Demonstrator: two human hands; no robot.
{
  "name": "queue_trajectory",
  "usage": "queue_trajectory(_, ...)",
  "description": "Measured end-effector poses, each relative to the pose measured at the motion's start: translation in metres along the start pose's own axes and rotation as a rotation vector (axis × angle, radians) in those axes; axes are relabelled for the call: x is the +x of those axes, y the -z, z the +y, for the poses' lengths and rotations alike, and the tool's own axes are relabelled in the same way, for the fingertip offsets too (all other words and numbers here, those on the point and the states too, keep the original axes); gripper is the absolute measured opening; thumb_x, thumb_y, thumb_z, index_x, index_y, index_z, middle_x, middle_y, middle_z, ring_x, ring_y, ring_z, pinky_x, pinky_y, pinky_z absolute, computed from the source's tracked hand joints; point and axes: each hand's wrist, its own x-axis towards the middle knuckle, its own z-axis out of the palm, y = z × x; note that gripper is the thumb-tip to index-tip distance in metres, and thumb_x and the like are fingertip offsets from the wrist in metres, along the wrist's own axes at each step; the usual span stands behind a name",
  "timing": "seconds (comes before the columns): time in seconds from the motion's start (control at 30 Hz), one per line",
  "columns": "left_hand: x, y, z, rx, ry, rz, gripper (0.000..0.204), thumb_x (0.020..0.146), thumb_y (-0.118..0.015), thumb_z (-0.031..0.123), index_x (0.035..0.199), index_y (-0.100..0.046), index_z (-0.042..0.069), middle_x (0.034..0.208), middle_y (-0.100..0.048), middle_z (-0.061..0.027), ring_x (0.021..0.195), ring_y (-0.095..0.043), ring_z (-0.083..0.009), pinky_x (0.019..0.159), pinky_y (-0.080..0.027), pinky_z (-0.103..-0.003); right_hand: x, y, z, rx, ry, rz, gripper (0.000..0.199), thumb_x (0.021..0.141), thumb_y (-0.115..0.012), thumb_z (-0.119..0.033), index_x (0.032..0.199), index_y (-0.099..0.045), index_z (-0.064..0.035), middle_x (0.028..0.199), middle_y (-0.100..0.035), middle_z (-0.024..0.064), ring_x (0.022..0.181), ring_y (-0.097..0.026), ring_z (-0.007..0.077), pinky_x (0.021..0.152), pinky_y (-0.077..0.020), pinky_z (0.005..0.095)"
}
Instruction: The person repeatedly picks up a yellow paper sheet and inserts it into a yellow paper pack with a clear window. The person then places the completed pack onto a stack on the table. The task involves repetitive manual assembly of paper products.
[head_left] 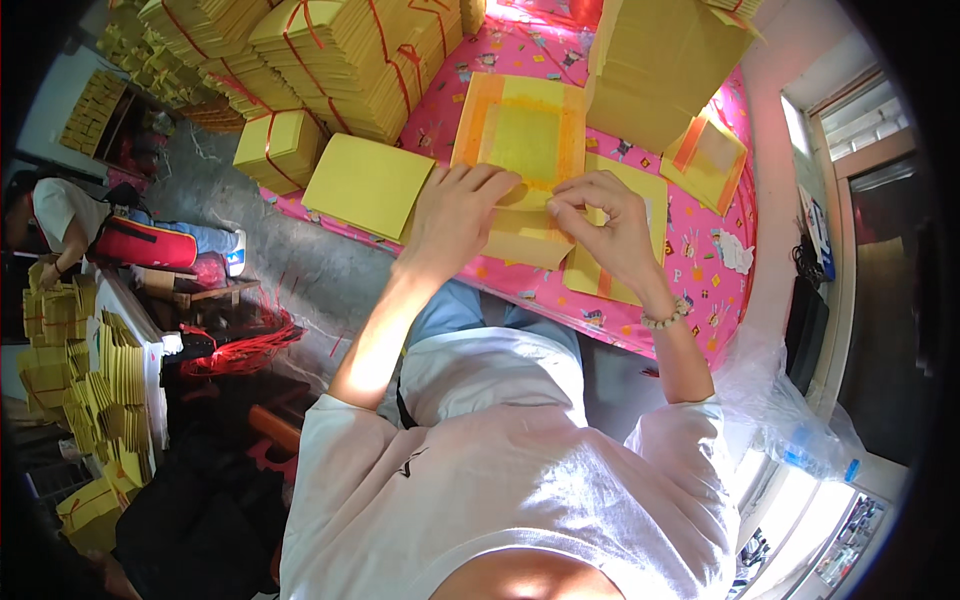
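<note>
In front of me on the pink patterned cover (620, 325) lies a flat yellow paper piece (525, 135) with an orange frame around its middle. My left hand (455, 215) has its fingers curled over the near left edge of a yellow paper sheet (525, 222), which lies at the near end of the framed piece. At that sheet's right side, my right hand (605, 220) pinches the edge between thumb and forefinger. A bead bracelet circles the right wrist. The left fingertips are partly hidden by the hand.
A smooth yellow stack (368, 185) lies left of my hand. Bundles tied with red string (345, 65) rise behind it. A tall yellow stack (655, 70) and an orange-striped piece (705, 160) stand right. Far left, another person (75, 215) handles yellow bundles. A plastic bag (790, 420) hangs right.
</note>
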Motion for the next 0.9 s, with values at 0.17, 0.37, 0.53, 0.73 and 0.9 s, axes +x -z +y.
queue_trajectory(0.17,0.009,0.009,-0.001,-0.094,0.037,0.17,0.031,0.079,-0.061,-0.001,0.109,-0.062,0.007,0.098,-0.065,-0.01,0.09,-0.061,-0.0292,0.08,-0.048,-0.037,0.007,0.007,-0.002,0.152,-0.022,0.214,0.062,0.08,-0.076,-0.022,0.133,-0.048,-0.0055,0.133,-0.049,0.0137,0.122,-0.048,0.0278,0.099,-0.0425,0.0405)
queue_trajectory(0.37,0.0,0.012,-0.008,-0.962,0.281,0.268,0.024,0.094,-0.057,0.006,0.118,-0.059,0.001,0.11,-0.066,-0.0048,0.1,-0.06,-0.0128,0.087,-0.047,-0.029,0.023,0.001,0.023,0.414,-0.054,0.167,0.1,0.077,-0.08,-0.029,0.15,-0.017,-0.005,0.149,-0.032,0.0149,0.14,-0.028,0.0293,0.113,-0.0284,0.0475)
queue_trajectory(0.53,-0.005,0.004,-0.008,-1.186,0.271,0.151,0.035,0.097,-0.055,0.008,0.13,-0.052,-0.001,0.115,-0.064,-0.0055,0.108,-0.057,-0.011,0.095,-0.043,-0.027,0.029,-0.009,0.008,0.566,0.042,-0.019,0.102,0.072,-0.085,-0.023,0.149,-0.021,-0.0044,0.147,-0.036,0.0139,0.139,-0.032,0.0241,0.113,-0.0303,0.0418)
queue_trajectory(0.73,0.0,-0.02,-0.017,-0.825,0.193,0.245,0.044,0.091,-0.061,0.006,0.132,-0.047,0.0,0.132,-0.052,-0.0113,0.122,-0.049,-0.0199,0.101,-0.04,-0.032,0.022,-0.019,-0.006,0.613,-0.178,0.005,0.077,0.073,-0.084,-0.014,0.136,-0.041,-0.002,0.131,-0.054,0.009,0.119,-0.054,0.0183,0.101,-0.0448,0.0343)
queue_trajectory(0.9,0.016,-0.027,-0.006,-0.935,0.16,0.367,0.052,0.089,-0.061,0.003,0.136,-0.039,-0.001,0.129,-0.049,-0.0122,0.122,-0.048,-0.0214,0.105,-0.035,-0.033,0.025,-0.013,-0.003,0.624,-0.208,-0.081,0.066,0.075,-0.082,-0.013,0.131,-0.048,-0.001,0.124,-0.059,0.0084,0.114,-0.057,0.0155,0.097,-0.0468,0.0329)
